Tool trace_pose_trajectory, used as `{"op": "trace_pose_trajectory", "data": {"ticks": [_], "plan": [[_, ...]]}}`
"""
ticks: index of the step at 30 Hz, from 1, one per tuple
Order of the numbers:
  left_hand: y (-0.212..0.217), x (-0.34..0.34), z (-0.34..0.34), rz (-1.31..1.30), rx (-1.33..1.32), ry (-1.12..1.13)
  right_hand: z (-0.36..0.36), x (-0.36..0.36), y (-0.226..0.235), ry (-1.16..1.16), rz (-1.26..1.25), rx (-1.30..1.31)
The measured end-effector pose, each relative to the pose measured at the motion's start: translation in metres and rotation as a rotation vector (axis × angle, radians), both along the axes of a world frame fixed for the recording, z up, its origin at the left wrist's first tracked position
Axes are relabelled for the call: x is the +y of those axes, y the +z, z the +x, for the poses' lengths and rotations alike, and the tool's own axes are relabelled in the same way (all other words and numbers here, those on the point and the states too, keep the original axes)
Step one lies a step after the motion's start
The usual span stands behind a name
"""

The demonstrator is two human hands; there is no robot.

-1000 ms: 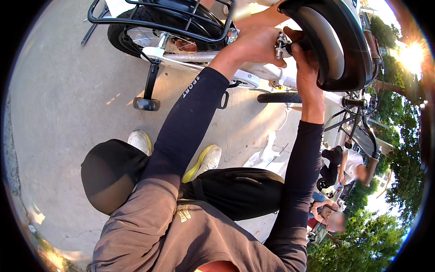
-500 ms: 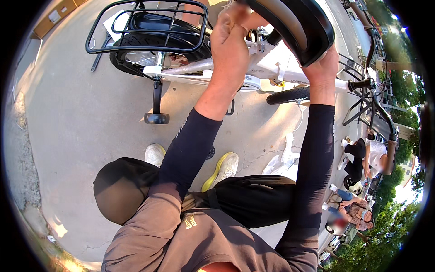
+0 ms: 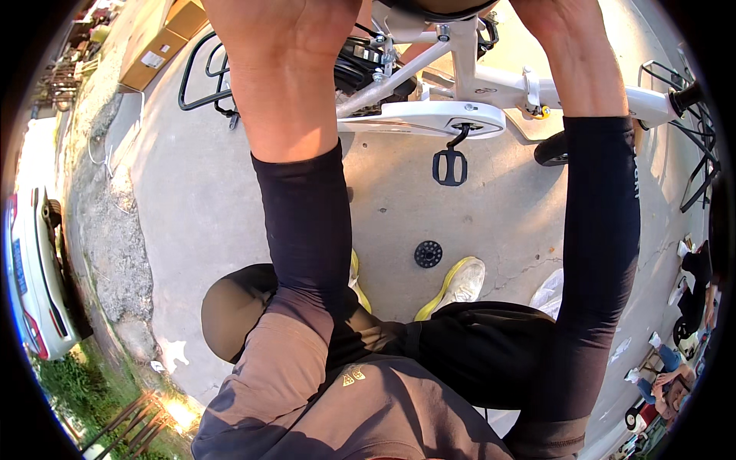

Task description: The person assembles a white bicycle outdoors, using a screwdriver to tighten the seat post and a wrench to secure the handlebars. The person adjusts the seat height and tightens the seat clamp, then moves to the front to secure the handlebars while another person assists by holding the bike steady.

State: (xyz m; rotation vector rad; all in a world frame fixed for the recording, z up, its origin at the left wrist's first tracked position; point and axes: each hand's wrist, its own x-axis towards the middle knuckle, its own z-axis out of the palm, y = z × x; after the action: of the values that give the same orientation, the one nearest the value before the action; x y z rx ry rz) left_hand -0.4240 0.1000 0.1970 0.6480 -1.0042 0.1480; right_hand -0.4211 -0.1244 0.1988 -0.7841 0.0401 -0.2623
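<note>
Both my arms reach up to the picture's upper edge, over a white bicycle (image 3: 502, 80). My left hand (image 3: 284, 27) is at the upper left, above the rear of the bicycle; its fingers lie outside the picture. Past the same edge run the fingers of my right hand (image 3: 556, 19), higher than the frame's front part. Between the wrists shows the lower rim of a dark brown and black saddle (image 3: 445, 9), mostly cut off. Whether either hand grips it is hidden. Below are the white chain guard (image 3: 414, 115) and a black pedal (image 3: 450, 167).
A black rear rack (image 3: 201, 77) juts out behind my left wrist. On the pavement lie a black perforated disc (image 3: 428, 254) and a clear plastic bag (image 3: 548, 294). A cardboard box (image 3: 157, 50) stands far left, a white car (image 3: 46, 268) beyond the kerb. People sit at the right.
The view has swung, so the bicycle sits further right and higher. Both hands, earlier seen at the saddle with the right against its underside, now run past the upper edge.
</note>
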Motion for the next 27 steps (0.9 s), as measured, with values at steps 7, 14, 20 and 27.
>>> {"op": "trace_pose_trajectory", "data": {"ticks": [7, 14, 20, 27], "plan": [[0.000, 0.033, 0.101, 0.098, 0.187, -0.551, -0.070, 0.064, 0.035, -0.354, -0.201, 0.081], [-0.019, -0.018, 0.029, -0.084, 0.538, -0.264, -0.071, 0.054, -0.002, -0.372, -0.531, -0.306], [-0.022, -0.010, 0.019, -0.046, 0.557, -0.251, -0.058, 0.039, -0.001, -0.169, -0.286, -0.205], [-0.032, -0.041, -0.006, -0.147, 0.625, -0.153, -0.067, 0.025, 0.004, -0.253, -0.420, -0.150]]}}
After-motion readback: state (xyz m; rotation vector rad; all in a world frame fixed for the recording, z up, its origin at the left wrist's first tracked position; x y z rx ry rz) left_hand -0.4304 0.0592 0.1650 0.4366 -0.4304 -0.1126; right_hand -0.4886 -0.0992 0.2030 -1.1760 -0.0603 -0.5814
